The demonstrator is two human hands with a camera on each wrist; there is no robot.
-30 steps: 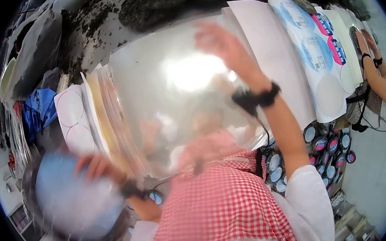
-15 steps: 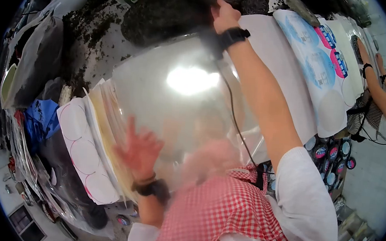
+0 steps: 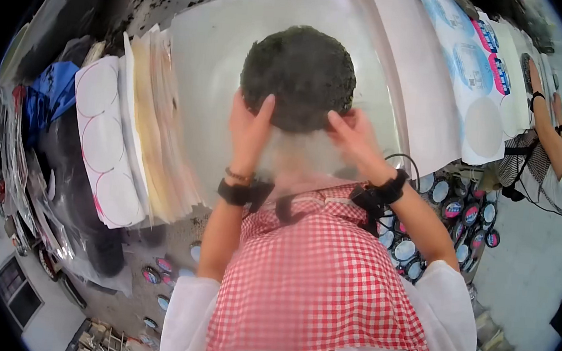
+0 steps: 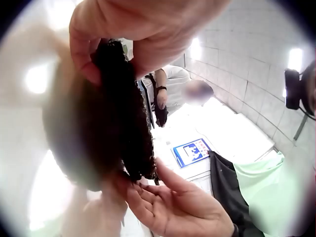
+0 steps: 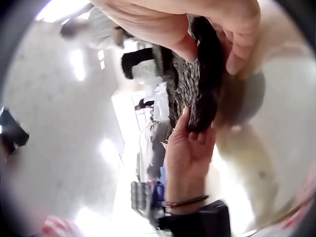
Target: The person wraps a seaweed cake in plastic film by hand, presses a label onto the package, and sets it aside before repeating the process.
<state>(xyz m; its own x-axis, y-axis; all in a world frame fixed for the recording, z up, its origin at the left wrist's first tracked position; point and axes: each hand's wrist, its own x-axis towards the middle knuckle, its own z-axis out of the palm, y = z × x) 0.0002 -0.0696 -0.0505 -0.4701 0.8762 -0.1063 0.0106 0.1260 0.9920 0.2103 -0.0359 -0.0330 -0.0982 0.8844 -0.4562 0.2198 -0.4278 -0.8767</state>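
A dark, rough round disc point(image 3: 298, 77) is held over a shiny sheet point(image 3: 197, 61) in the head view. My left hand point(image 3: 250, 127) grips its near left edge and my right hand point(image 3: 354, 138) grips its near right edge. In the left wrist view the left hand point(image 4: 123, 29) pinches the disc point(image 4: 121, 113) by its rim between thumb and fingers, while the right hand point(image 4: 173, 202) touches the rim from below. The right wrist view shows the right hand point(image 5: 197, 24) curled over the disc point(image 5: 197, 84), with the left hand point(image 5: 190, 148) at the opposite edge.
A stack of paper sheets point(image 3: 107, 140) with cut circles lies left of the shiny sheet. Printed label sheets point(image 3: 478, 59) lie at the right. Another person point(image 3: 557, 146) works at the far right. Several round badges point(image 3: 465, 212) sit below the table edge. A blue bag point(image 3: 51, 92) lies far left.
My right hand reached to the dark heap at the back, and my left hand came in from the left. Both hands now hold the dark disc over the shiny sheet.
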